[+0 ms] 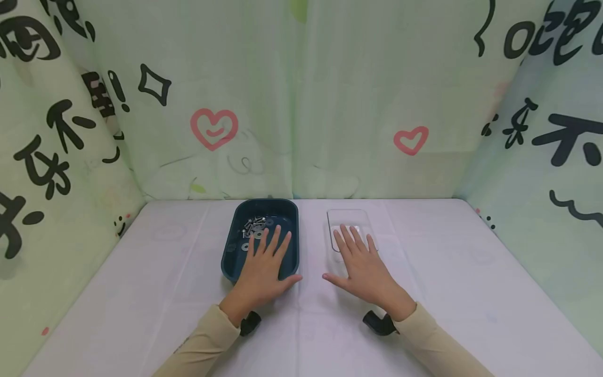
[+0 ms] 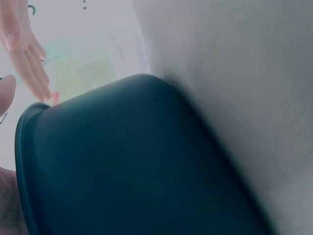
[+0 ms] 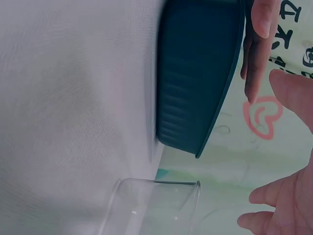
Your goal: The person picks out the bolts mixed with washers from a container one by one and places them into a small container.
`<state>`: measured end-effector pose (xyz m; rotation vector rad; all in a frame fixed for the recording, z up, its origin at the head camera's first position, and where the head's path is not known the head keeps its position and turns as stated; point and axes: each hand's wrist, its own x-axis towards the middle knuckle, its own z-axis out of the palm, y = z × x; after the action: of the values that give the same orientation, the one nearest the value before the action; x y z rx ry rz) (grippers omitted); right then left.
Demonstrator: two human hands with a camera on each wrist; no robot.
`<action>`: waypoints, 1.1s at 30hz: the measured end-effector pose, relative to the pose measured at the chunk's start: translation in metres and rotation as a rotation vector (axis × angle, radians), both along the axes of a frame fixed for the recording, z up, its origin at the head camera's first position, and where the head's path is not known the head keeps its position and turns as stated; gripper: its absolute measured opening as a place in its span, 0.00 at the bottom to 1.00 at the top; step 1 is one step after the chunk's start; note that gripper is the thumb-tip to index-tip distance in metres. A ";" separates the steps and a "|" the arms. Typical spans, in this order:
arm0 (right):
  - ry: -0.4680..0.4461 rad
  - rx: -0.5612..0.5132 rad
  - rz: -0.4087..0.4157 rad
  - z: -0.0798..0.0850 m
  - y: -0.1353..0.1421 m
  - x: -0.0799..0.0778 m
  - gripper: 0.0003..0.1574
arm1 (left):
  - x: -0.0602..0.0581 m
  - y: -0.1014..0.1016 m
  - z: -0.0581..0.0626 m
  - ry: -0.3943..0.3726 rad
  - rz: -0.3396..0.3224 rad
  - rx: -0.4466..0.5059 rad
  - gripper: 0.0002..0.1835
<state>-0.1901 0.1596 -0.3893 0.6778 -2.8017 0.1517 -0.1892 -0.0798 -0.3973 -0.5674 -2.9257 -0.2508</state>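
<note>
My left hand [image 1: 265,272] is spread flat, palm down, over the near part of a dark blue tray [image 1: 228,262], holding nothing. Inside that tray lies a small heap of metal screws [image 1: 255,225] with several flat washers [image 1: 245,246]; my fingers cover part of the tray floor. To the right, my right hand [image 1: 361,268] is also spread with straight fingers, over the near side of a clear plastic box [image 1: 346,213]. From the right wrist view, both the tray [image 3: 195,78] and the box [image 3: 151,205] stand on the table below the hands.
A white cloth [image 1: 155,272] covers the table. Pale green curtains [image 1: 348,78] with black writing and red hearts enclose the back and both sides. Dark wrist cameras [image 1: 379,323] sit under both wrists, by the beige sleeves [image 1: 438,340].
</note>
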 end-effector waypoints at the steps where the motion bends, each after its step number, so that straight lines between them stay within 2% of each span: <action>1: 0.000 0.001 -0.001 0.000 0.000 0.000 0.60 | 0.000 -0.001 0.001 -0.004 -0.004 0.009 0.49; 6: -0.026 -0.012 -0.009 0.001 0.000 -0.002 0.59 | -0.002 -0.006 0.004 -0.022 -0.045 0.045 0.48; 11: -0.056 -0.037 -0.010 0.002 0.002 -0.004 0.56 | -0.004 -0.015 0.013 -0.023 -0.096 0.129 0.45; 16: -0.048 -0.065 0.009 0.004 0.005 -0.007 0.54 | -0.006 -0.027 0.020 -0.038 -0.141 0.218 0.39; 21: -0.049 -0.112 0.033 0.005 0.008 -0.010 0.50 | -0.009 -0.043 0.022 -0.033 -0.151 0.359 0.34; 29: -0.006 -0.159 0.053 0.006 0.015 -0.016 0.45 | -0.018 -0.068 0.024 -0.024 -0.186 0.636 0.27; 33: 0.005 -0.165 0.054 0.006 0.017 -0.017 0.44 | -0.023 -0.081 0.024 -0.025 -0.166 0.745 0.24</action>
<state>-0.2069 0.1769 -0.3830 0.7133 -2.7286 0.3859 -0.2125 -0.1612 -0.3730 -0.6605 -2.5145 -1.2870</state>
